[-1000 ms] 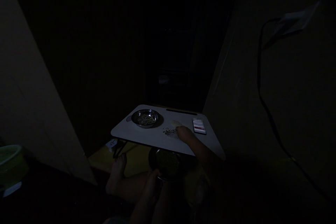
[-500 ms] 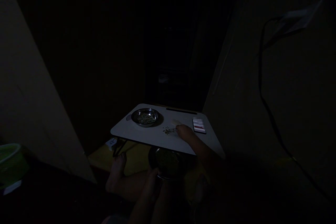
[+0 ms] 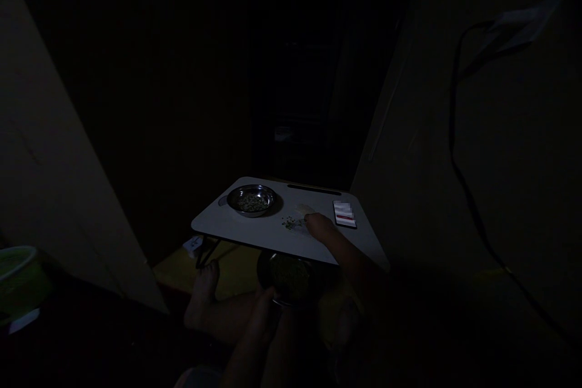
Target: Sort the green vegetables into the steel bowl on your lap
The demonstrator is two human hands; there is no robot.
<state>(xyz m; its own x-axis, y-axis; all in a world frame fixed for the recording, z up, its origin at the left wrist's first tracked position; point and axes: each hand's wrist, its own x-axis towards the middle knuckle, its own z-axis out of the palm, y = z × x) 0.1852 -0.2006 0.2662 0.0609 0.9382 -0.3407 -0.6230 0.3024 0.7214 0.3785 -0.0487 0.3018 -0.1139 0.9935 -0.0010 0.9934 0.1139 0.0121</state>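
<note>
The small green pieces [image 3: 290,222] are found just to the left of the right hand [image 3: 319,227], loosely scattered on the pale surface [image 3: 236,233]. The fingers of the right hand are bunched and directed toward these pieces, at or close over the surface; whether anything is pinched between them cannot be told in this dim light. A pale patch [image 3: 304,208] is seen just beyond the same fingers, and what it is made of is not made clear.

By the left hand [image 3: 262,306], lower and nearer the body, a dark dish [image 3: 264,270] appears to be clamped at its near left rim. The dish is held just past the near edge of the surface, and a green mass [image 3: 291,276] is contained in it. The 2 hands are thus set well apart.

A steel bowl [image 3: 253,214] with small pale pieces [image 3: 251,202] inside is placed farther off, to the left of the right hand. On that hand's other side, a phone [image 3: 345,214] is laid flat, near but not touched.

The step in hand is judged to be the handling of the loose pieces by the right hand while the dish is steadied by the left. For the next move, a light, fingertip touch is called for, since such small pieces could easily be scattered, and the dish is best held level
</note>
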